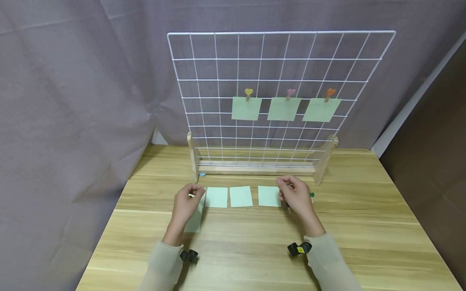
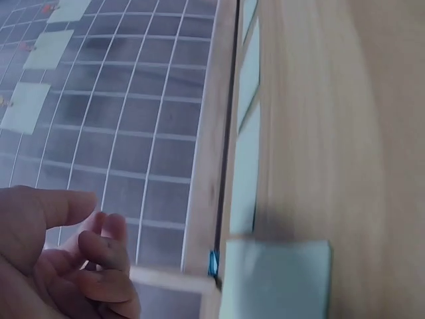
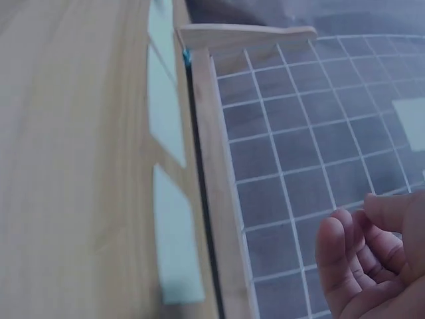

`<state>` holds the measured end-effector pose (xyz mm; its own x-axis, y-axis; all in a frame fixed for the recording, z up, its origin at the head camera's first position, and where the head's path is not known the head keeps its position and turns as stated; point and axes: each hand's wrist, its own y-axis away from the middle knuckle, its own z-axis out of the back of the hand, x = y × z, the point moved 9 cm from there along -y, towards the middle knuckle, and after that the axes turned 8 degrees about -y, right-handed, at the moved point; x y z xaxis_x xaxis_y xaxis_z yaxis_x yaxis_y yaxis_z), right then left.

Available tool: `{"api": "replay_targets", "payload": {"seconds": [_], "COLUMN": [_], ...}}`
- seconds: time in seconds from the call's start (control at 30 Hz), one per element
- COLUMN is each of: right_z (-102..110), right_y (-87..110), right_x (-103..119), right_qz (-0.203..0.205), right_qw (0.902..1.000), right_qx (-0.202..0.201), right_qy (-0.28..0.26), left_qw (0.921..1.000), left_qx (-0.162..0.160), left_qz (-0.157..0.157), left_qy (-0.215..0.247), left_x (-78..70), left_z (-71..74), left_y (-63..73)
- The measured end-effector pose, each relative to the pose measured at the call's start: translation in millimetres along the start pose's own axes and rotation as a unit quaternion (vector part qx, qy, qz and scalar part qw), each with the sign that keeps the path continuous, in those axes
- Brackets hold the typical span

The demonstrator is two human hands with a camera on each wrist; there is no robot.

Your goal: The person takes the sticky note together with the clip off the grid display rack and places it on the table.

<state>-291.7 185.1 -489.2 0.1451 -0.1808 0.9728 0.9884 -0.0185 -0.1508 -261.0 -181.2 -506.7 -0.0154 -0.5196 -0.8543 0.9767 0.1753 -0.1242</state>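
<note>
My left hand (image 1: 186, 202) hovers over the left end of a row of pale green paper notes, its fingers loosely bent and nothing visible between them. Partly covered by it is one note (image 1: 193, 222); beside that lie a second note (image 1: 216, 197) and a third note (image 1: 240, 196). My right hand (image 1: 295, 195) is over the right edge of another note (image 1: 269, 196). In the right wrist view its thumb and fingers (image 3: 330, 242) curve loosely toward each other, with no object showing. A small green item (image 1: 312, 195) peeks out beside this hand; the hand hides what lies beneath.
Behind the notes stands a white wire grid (image 1: 218, 81) in a wooden base (image 1: 255, 169). Three green notes hang from it by heart-topped clips: yellow clip (image 1: 248, 93), pink clip (image 1: 290, 93), orange clip (image 1: 330, 93). A small blue item (image 1: 202, 175) lies by the base's left foot.
</note>
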Motion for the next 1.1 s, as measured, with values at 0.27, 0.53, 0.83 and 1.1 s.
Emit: {"api": "replay_targets", "payload": {"seconds": [0.27, 0.53, 0.83, 1.1], "right_z": [-12, -15, -26, -35], "right_y": [-20.6, -38.3, -53.2, -56.3], "right_x": [19, 48, 84, 120], "right_qz": [0.024, 0.076, 0.129, 0.142], "right_qw": [0.9996, 0.9960, 0.9899, 0.9870], "right_qx": [0.002, -0.012, 0.000, -0.006], "right_qy": [-0.012, -0.046, -0.059, -0.075], "left_qw": [0.9970, 0.9876, 0.9849, 0.9798], "left_qx": [-0.018, -0.033, -0.081, -0.101], "left_qz": [-0.046, -0.072, -0.120, -0.135], "left_qy": [0.060, 0.135, 0.095, 0.107], "left_x": [-19.6, -39.0, -65.3, -85.3], "left_z": [-13.6, -19.7, -21.9, -16.8], "left_y": [-18.4, -34.2, -46.8, -56.8]}}
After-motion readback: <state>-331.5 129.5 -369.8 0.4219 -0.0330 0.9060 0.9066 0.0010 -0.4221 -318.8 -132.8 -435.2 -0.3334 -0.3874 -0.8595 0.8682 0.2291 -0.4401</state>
